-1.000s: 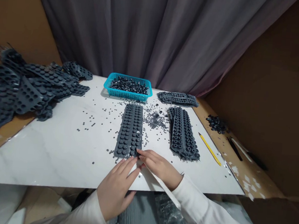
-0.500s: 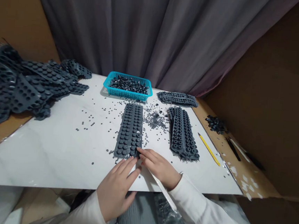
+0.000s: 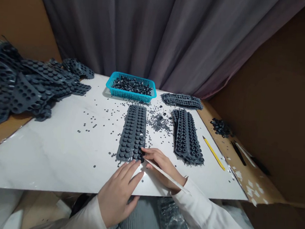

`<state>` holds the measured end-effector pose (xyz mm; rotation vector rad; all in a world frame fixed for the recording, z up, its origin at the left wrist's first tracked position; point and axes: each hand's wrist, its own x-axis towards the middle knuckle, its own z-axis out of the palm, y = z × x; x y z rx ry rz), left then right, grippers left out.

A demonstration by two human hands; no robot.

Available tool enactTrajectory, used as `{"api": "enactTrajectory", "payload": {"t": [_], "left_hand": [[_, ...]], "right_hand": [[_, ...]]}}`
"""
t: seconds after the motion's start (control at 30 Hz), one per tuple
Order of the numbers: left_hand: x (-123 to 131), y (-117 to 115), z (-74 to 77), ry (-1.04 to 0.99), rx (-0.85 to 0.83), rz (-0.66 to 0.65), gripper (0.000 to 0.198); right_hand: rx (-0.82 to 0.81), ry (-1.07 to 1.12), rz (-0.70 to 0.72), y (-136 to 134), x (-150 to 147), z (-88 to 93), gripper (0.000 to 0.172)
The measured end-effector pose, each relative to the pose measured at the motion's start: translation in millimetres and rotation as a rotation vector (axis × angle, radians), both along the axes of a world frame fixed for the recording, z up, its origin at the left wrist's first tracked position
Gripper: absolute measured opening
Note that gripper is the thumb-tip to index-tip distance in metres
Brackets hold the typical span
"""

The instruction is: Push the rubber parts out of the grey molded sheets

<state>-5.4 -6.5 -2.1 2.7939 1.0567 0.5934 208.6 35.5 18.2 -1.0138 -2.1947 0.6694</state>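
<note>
At the near edge of the white table (image 3: 58,156), both our hands meet at the near-right corner of 1 dark rubber sheet (image 3: 133,132) studded w/ round buttons. Its long axis runs 6 to 12 o'clock, straight away from us, and its far end stops just short of the blue basket (image 3: 130,87) of small dark parts.

Our left hand (image 3: 120,190) lies flat, palm down, fingers loosely spread and holding nothing. Its fingertips (image 3: 133,166) point to 12 o'clock and sit right at the sheet's near edge, touching or nearly so; we can't tell which.

Our right hand (image 3: 164,163) comes in from 4 o'clock, so the sheet lies at approx. 10 o'clock from it. Its fingers grip a thin white stick (image 3: 167,176) that trails back toward the sleeve, tip close to the sheet corner. The forefinger rests on the last button rows. Right hand is the nearer of the 2 to the buttons; left only reaches the edge.

At 3 o'clock of the sheet, apart from it, a 2nd sheet (image 3: 188,135) lies on roughly the same axis, w/ loose bits (image 3: 158,122) strewn between. A yellow pencil (image 3: 214,153) sits further out at 3 o'clock, a flat stack (image 3: 182,100) at 1 o'clock, and a big heap (image 3: 24,85) of similar sheets at 9 to 10 o'clock.
</note>
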Motion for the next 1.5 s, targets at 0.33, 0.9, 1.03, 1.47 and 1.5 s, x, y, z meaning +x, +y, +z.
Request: {"api": "enactTrajectory", "payload": {"t": [0.33, 0.9, 1.03, 1.47, 1.5], "left_hand": [[1.2, -0.3, -0.6, -0.04, -0.02, 0.013, 0.051], [1.5, 0.6, -1.1, -0.064, -0.016, 0.018, 0.048], [1.8, -0.1, -0.9, -0.045, 0.003, 0.016, 0.05], [1.7, -0.1, -1.1, -0.08, -0.014, 0.023, 0.046], [1.8, 0.1, -0.7, -0.083, -0.018, 0.022, 0.046]], "right_hand": [[0.113, -0.153, 0.05, 4.4, 1.6, -1.6, 0.021], [0.058, -0.095, -0.132, 15.7, 8.3, 6.8, 0.023], [-0.038, -0.01, -0.032, 12.3, 1.2, 7.2, 0.027], [0.157, -0.255, 0.022, 23.8, 3.4, 2.6, 0.025], [0.172, -0.262, -0.009, 26.0, 4.9, 3.2, 0.026]]}}
